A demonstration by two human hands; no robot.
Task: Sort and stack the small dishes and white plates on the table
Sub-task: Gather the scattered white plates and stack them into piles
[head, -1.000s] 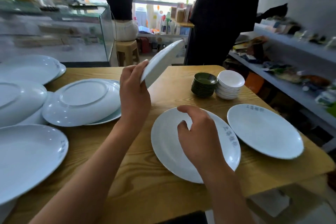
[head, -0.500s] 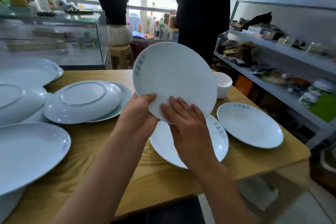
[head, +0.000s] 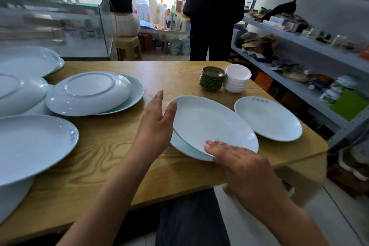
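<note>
A white plate [head: 209, 124] lies slightly tilted on top of a second white plate [head: 179, 146] near the table's front edge. My right hand [head: 239, 164] has its fingers flat over the top plate's near rim; the thumb is hidden. My left hand [head: 155, 124] is beside the plate's left rim with fingers spread, only the thumb touching it. Another white plate [head: 267, 120] lies to the right. Behind them stand a stack of dark green small dishes [head: 212, 79] and a stack of white small dishes [head: 236, 80], side by side.
On the wooden table [head: 111, 146], an upside-down plate [head: 87, 94] rests on another at the left, with several larger plates [head: 34, 144] around it. A glass case [head: 60, 26] stands behind. Cluttered shelves [head: 299, 50] run along the right. A person [head: 215, 6] stands past the table.
The plate that both hands held upright has been lowered flat onto the plate in front of me. My left hand has opened off its rim.
</note>
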